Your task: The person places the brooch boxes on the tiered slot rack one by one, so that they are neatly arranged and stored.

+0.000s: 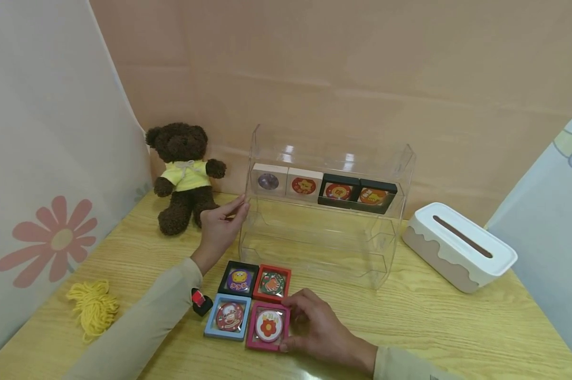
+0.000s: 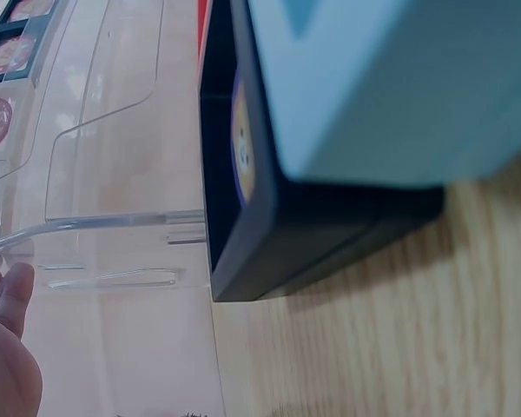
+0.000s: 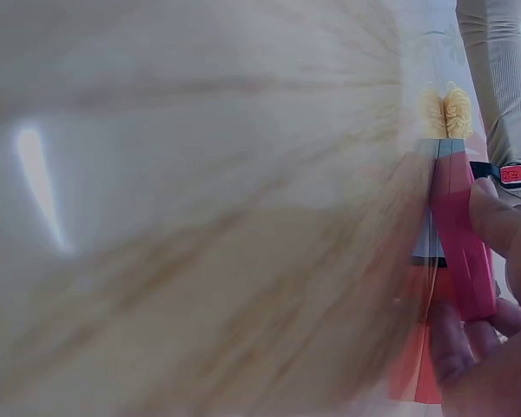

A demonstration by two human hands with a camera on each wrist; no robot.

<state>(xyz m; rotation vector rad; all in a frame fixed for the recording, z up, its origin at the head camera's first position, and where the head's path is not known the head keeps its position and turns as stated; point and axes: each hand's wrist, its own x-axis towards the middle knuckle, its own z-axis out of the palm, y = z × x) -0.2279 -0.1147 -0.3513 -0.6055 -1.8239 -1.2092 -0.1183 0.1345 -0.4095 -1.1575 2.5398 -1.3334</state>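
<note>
Holding the pink frame (image 1: 268, 325), the right hand's part-closed grip (image 1: 321, 328) is sitting nearer the front edge of the worktop (image 1: 457, 327) than the rack (image 1: 333, 158) the left hand (image 1: 219, 228) is pinching.

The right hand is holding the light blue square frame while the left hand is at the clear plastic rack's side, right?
Not quite: in the head view, the right hand holds the magenta square frame, not the light blue square frame. The left hand is indeed at the side of the clear plastic rack.
</note>
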